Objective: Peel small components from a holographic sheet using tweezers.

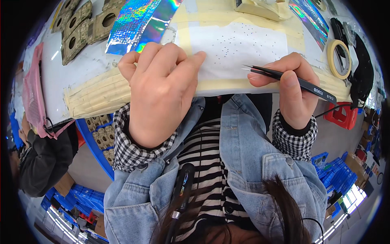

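Observation:
My left hand [160, 87] rests knuckles-up on the near edge of the table, fingers curled down on a white sheet [239, 49] dotted with tiny dark specks; I cannot see anything inside it. My right hand [294, 87] pinches black tweezers [284, 77], whose fine tips point left over the sheet's lower edge. The sheet lies on beige masking tape [101, 95] that covers the table edge. Both wrists wear checked cuffs under denim sleeves.
Holographic foil sheets [138, 22] lie at the back left and back right. Brown cards with round holes [83, 26] sit far left. A tape roll [338, 57] and black items lie at the right. A pink pouch [34, 91] hangs left; blue crates stand below.

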A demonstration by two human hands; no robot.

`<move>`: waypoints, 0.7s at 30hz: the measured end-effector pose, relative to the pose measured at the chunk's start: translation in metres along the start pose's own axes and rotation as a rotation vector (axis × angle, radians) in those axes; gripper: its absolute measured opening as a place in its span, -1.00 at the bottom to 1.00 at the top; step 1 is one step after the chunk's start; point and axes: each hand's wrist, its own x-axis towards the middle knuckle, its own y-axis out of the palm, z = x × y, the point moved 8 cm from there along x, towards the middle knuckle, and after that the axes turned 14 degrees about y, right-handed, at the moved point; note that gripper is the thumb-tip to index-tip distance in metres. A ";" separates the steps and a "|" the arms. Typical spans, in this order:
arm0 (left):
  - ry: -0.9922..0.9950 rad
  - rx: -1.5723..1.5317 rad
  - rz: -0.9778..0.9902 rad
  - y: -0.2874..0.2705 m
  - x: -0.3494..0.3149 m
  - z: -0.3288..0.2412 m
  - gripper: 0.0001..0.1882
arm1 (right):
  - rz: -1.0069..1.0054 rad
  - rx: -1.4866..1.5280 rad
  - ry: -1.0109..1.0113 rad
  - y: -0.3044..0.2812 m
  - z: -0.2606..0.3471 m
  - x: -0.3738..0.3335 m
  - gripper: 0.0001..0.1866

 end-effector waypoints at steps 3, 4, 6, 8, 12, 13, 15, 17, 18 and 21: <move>-0.009 -0.027 -0.085 0.001 -0.002 0.006 -0.80 | -0.004 0.022 0.004 0.000 0.000 0.000 -0.79; -0.027 -0.025 -0.101 0.001 -0.003 0.008 -0.81 | -0.001 0.027 -0.001 0.000 0.000 0.000 -0.79; -0.064 -0.027 -0.133 0.002 -0.005 0.010 -0.81 | -0.002 0.030 -0.004 -0.001 0.000 0.000 -0.79; -0.027 0.047 -0.124 0.000 0.000 0.005 -0.84 | -0.007 0.033 -0.003 -0.001 0.000 0.000 -0.79; 0.107 0.201 -0.059 0.002 0.004 -0.007 -0.82 | -0.005 0.026 -0.003 -0.001 0.001 0.000 -0.80; 0.151 0.237 0.011 0.004 0.007 -0.014 -0.81 | -0.003 0.024 -0.003 0.000 0.002 0.001 -0.80; 0.234 0.308 0.150 0.005 0.015 -0.029 -0.77 | -0.003 0.021 0.002 0.001 0.002 0.001 -0.80; 0.325 0.410 0.265 0.012 0.018 -0.041 -0.75 | -0.014 0.021 0.001 0.001 0.003 0.000 -0.81; 0.373 0.462 0.322 0.016 0.018 -0.044 -0.74 | -0.020 0.025 0.002 0.000 0.003 -0.001 -0.81; 0.316 0.343 0.345 0.011 0.017 -0.039 -0.73 | -0.031 0.025 0.000 -0.003 0.002 -0.004 -0.80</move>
